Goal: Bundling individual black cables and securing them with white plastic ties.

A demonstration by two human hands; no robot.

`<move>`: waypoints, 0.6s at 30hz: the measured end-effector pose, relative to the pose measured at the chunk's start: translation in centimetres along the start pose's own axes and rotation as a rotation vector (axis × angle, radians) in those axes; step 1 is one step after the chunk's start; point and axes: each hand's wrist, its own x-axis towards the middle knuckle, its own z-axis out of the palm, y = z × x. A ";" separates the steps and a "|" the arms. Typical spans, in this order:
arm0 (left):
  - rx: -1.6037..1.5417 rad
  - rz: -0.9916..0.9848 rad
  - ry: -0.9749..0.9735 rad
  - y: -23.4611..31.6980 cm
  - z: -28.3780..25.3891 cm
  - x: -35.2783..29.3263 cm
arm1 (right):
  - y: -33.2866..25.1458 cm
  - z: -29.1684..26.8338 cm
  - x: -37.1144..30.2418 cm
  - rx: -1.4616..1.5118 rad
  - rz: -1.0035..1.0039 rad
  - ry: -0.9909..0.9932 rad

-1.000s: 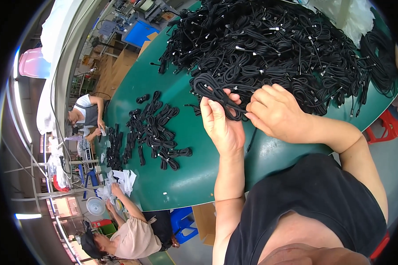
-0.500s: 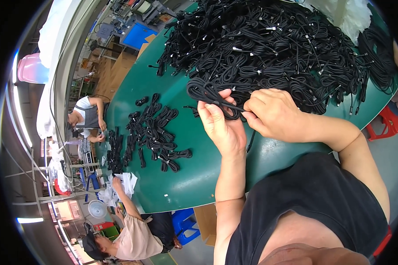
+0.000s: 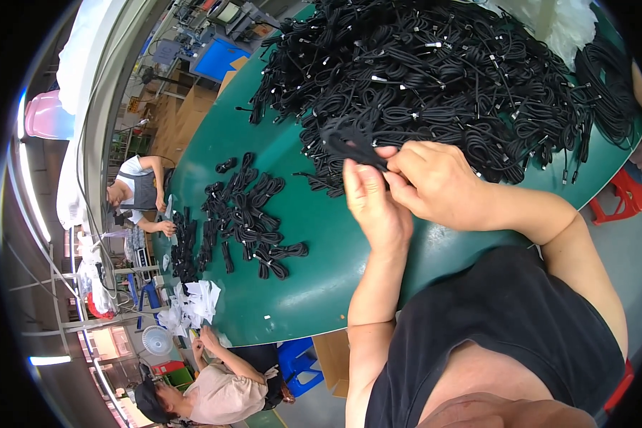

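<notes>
A looped black cable (image 3: 353, 143), blurred by motion, is held up over the near edge of a big heap of bundled black cables (image 3: 435, 78). My left hand (image 3: 376, 203) pinches it from below between thumb and fingers. Close against it, my right hand (image 3: 435, 182) grips the same bundle from the right, its fingers curled and pressed together. The fingertips of both hands meet at the bundle, so the exact spot they hold is partly hidden.
Left of my hands, smaller bundled cables (image 3: 253, 214) lie on the green table (image 3: 299, 299). Two co-workers are at the table's left side, near white slips (image 3: 196, 303). A larger cable coil (image 3: 606, 89) lies far right, above a red stool (image 3: 624, 196).
My left hand has moved right, up against my right hand, and the cable bundle has shifted right with it. The nearer co-worker's hands have drawn back from the white slips.
</notes>
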 end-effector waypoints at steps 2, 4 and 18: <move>-0.161 -0.028 0.024 -1.3 -1.0 -0.6 | 0.3 0.1 0.1 0.009 -0.004 -0.007; -0.142 -0.045 0.045 -0.4 -0.2 -0.2 | 0.3 -0.3 0.5 0.014 -0.008 -0.008; -0.082 -0.287 -0.411 0.0 -0.4 -0.4 | 2.7 -2.2 5.0 1.139 0.605 -0.157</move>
